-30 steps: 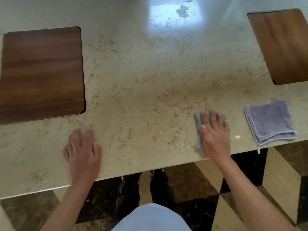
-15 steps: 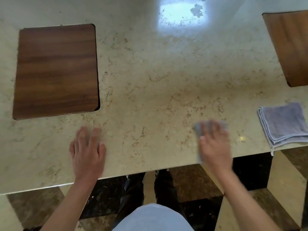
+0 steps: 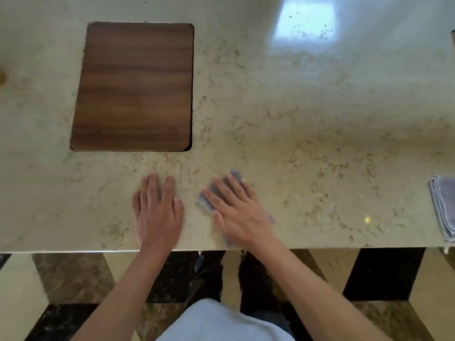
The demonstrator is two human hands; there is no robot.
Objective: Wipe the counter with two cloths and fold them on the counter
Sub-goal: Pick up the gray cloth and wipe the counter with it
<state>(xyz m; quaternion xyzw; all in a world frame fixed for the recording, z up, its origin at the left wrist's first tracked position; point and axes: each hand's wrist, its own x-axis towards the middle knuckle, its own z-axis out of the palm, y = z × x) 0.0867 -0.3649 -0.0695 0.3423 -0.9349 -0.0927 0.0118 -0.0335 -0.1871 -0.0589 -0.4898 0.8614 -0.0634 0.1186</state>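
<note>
Cloth [image 3: 222, 190], grey and folded small, pinned flat to the counter [image 3: 307, 134] under the right hand [image 3: 236, 210] at lower centre of the frame. Fingers spread wide and straight, palm down, pressing rather than gripping; grey corners poking out past the fingertips at upper right, beside the thumb at left, and at the wrist side. Slightly blurred. Left hand [image 3: 157, 210] just beside it to the left, open and flat on bare stone, fingers together, nothing under it or in it. Both near the front edge, forearms reaching in from the bottom of the frame over a pale shirt.

Outward from there: pale beige marbled stone with brown veining, glossy, carrying a bright window reflection at upper right. Dark wood panel [image 3: 134, 87] with rounded corners, set into the stone at upper left, above the left hand. Sliver of another dark edge at the far right top, too little visible to identify. Second cloth [image 3: 444, 207], also grey, folded in layers, lying at the right edge of the frame and partly cut off, well apart from both hands. Below the counter edge, a polished floor in beige, brown and black geometric tiles.

Count: two hands, two grey cloths, one full wood panel.
</note>
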